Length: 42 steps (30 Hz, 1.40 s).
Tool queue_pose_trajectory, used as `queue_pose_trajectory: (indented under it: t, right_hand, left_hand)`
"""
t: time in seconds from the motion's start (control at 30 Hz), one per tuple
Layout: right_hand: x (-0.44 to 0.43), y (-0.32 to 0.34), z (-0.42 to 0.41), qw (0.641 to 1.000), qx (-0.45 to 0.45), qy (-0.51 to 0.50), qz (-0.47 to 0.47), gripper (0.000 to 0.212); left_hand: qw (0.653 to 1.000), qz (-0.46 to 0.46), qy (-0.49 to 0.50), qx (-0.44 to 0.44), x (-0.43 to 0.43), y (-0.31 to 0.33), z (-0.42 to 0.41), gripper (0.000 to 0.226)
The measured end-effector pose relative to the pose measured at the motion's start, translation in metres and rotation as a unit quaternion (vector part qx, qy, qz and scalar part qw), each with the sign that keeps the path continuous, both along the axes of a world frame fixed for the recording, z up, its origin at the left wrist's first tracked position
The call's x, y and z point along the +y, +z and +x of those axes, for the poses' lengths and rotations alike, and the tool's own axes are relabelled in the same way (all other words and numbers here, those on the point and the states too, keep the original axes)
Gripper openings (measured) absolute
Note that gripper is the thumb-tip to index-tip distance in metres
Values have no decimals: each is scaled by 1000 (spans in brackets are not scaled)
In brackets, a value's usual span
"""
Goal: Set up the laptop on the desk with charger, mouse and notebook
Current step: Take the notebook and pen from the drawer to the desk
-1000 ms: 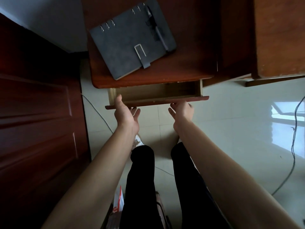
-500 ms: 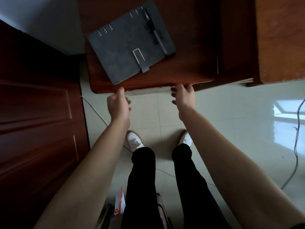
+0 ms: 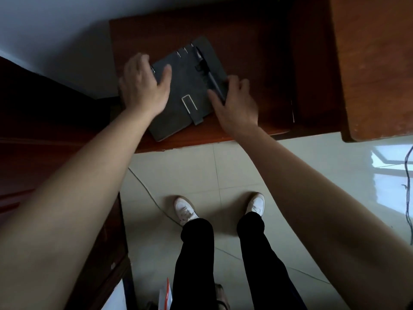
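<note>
The notebook [image 3: 183, 90] has a matt grey cover with a soft, felt-like look, bright metal binder rings along its far edge and a thin metal loop at the strap, and a dark pen [image 3: 211, 77] with a dull finish lies on it. The small table [image 3: 245, 52] under it is reddish-brown wood with a smooth, low-sheen varnish, while the desk [image 3: 375, 63] to the right is lighter wood, scuffed at its edge. The floor [image 3: 312, 175] is pale glossy tile that mirrors a window.
</note>
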State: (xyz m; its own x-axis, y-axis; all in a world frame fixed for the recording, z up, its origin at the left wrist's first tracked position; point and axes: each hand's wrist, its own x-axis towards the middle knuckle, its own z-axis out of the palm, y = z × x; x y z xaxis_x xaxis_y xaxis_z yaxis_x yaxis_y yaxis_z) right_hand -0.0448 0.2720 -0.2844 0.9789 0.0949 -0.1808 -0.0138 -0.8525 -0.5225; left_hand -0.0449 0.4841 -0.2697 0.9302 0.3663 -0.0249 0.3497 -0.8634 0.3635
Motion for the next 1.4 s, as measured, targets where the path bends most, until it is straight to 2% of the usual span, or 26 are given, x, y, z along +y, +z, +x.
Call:
queue_pose_trajectory:
  t: [0.13, 0.27, 0.4, 0.5, 0.57, 0.63, 0.73, 0.83, 0.97, 1.1, 1.17, 1.33, 1.4]
  right_hand:
    - [-1, -17, -2, 999, -36, 0, -18, 40]
    - [4, -23, -2, 994, -93, 10, -61, 32]
    - [4, -23, -1, 992, -97, 10, -74, 31]
    - [5, -20, 1, 995, -76, 10, -60, 31]
    - [6, -15, 1, 998, -34, 3, -53, 31]
    - [4, -3, -6, 999, 23, -16, -42, 24]
    - [-2, 13, -27, 991, 125, -49, -12, 23]
    - [-15, 36, -63, 974, 199, -84, 62, 23]
    - [-28, 79, -89, 956, 199, -155, 152, 37]
    - [-35, 149, -89, 931, 189, -216, 224, 43]
    - [-39, 188, -88, 907, 190, -238, 292, 40]
    - [-69, 268, -85, 783, 243, -268, 507, 29]
    - [-98, 304, -92, 756, 230, -265, 553, 28]
  left_hand:
    - [989, 58, -33, 130, -3, -21, 22, 78]
    - [980, 160, -47, 108, -10, -27, 18, 76]
    - [979, 157, -38, 126, -10, -19, 19, 76]
    - [985, 42, 30, 166, -5, -15, 14, 80]
    - [968, -122, 119, 184, -3, -10, -3, 81]
    - [947, -239, 142, 163, -8, -2, -35, 67]
    - [925, -316, 181, 104, -24, 6, -88, 37]
    - [879, -405, 247, 48, -35, 28, -121, 27]
    - [843, -465, 269, 13, -31, 83, -134, 26]
    - [801, -551, 233, -7, -12, 160, -126, 23]
    - [784, -583, 212, -15, -8, 201, -118, 26]
    - [776, -623, 104, -7, -30, 281, -94, 33]
    - [765, -642, 39, 20, -56, 304, -79, 31]
